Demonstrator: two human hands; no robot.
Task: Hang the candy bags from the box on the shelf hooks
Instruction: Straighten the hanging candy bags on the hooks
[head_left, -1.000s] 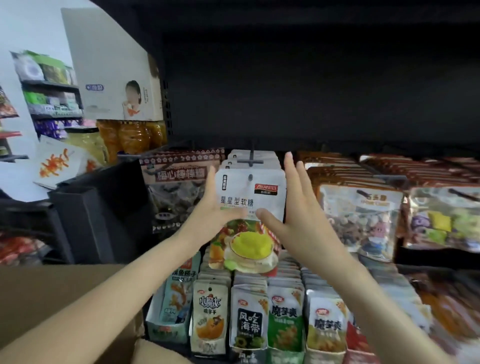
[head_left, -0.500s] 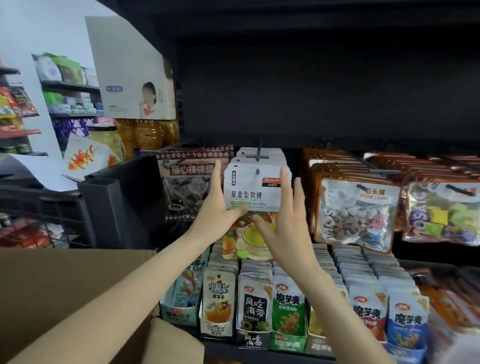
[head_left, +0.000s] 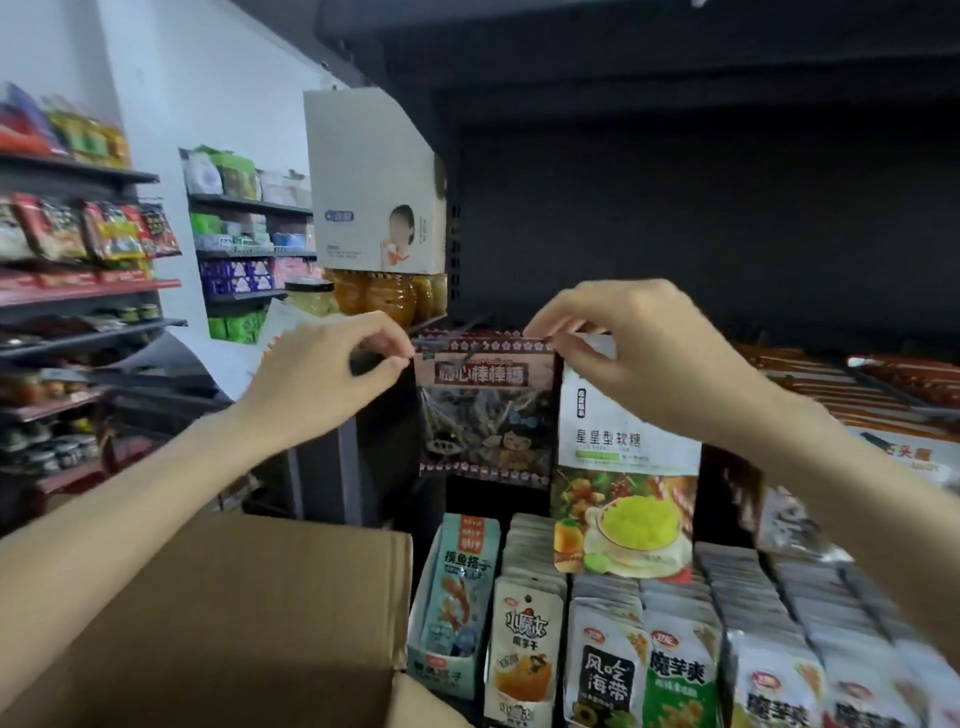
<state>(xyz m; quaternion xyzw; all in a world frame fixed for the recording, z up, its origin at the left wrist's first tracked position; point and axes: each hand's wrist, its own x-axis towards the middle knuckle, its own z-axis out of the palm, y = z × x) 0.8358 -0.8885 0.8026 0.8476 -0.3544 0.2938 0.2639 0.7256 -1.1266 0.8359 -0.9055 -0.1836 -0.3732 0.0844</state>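
A brown lollipop candy bag (head_left: 485, 415) hangs at the front of its row, left of a white star-gummy candy bag (head_left: 628, 467) with a green dessert picture. My left hand (head_left: 332, 379) pinches the brown bag's top left corner. My right hand (head_left: 644, 358) pinches at the brown bag's top right corner, its thumb lying over the white bag's top edge. The hooks behind both bags are hidden by the packs and my fingers. An open cardboard box (head_left: 218, 623) sits low at the left, its inside out of view.
Rows of snack packs (head_left: 613, 670) stand on the shelf below. More hanging bags (head_left: 893, 395) fill the right side. A white carton (head_left: 374, 208) and jars (head_left: 384, 296) sit at upper left, with other store shelves (head_left: 88, 291) beyond.
Both hands left the sides of the white candy bag and rose to the top corners of the brown bag beside it. The view swung left.
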